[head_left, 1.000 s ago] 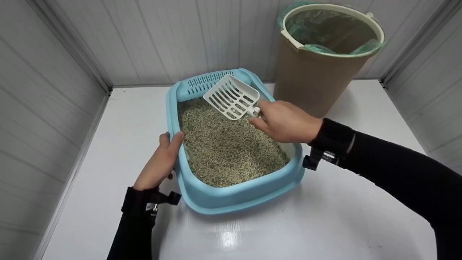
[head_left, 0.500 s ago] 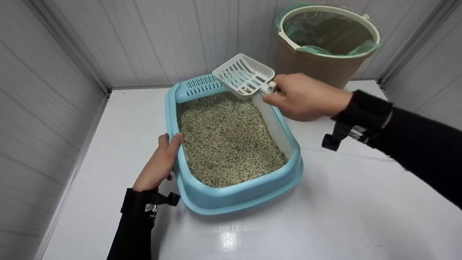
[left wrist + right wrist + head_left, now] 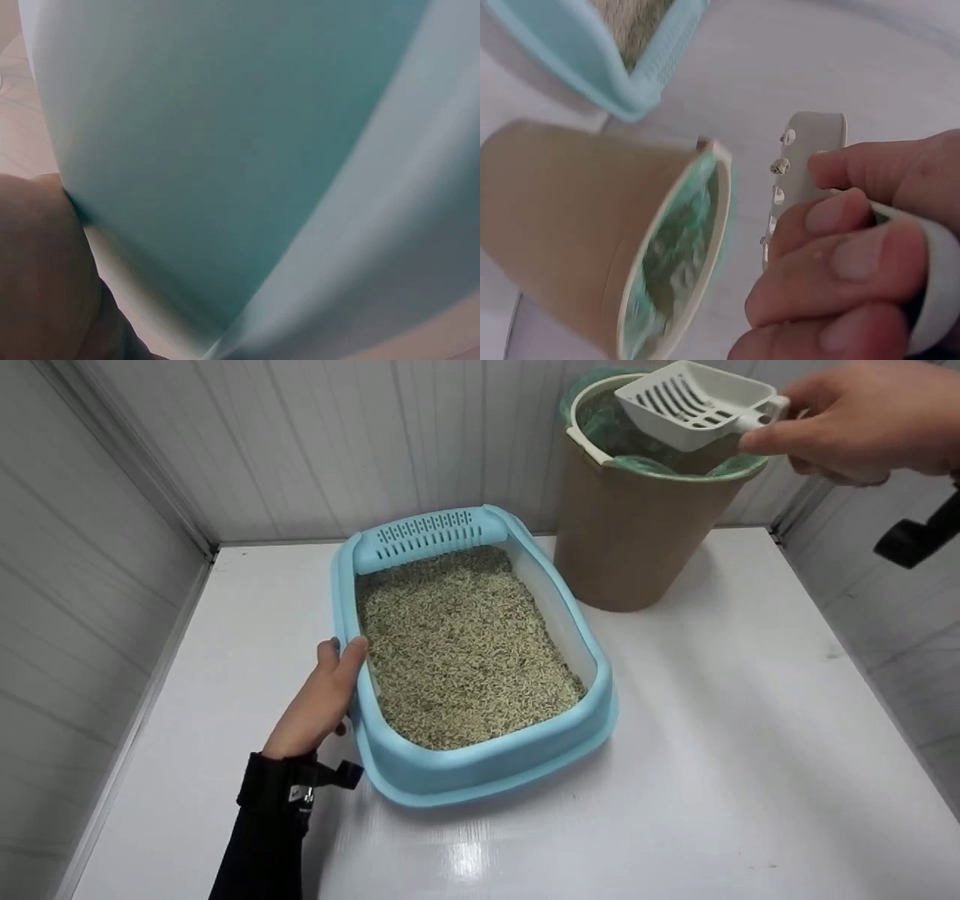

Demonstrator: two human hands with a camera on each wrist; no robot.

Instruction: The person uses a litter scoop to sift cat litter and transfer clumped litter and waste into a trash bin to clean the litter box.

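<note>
White plastic scoop [image 3: 694, 401] sits in the right hand [image 3: 855, 420], fingers curled round its handle, at one o'clock in the head view, held over the mouth of the tan bin [image 3: 637, 525] with its green liner [image 3: 660, 465]. A few pellets lie in the scoop. At seven o'clock the left hand [image 3: 319, 705] grips the left rim of the blue tray [image 3: 480, 769], thumb over the edge beside the litter [image 3: 457, 645]. Tray and bin stand on a white table [image 3: 712, 750].
</note>
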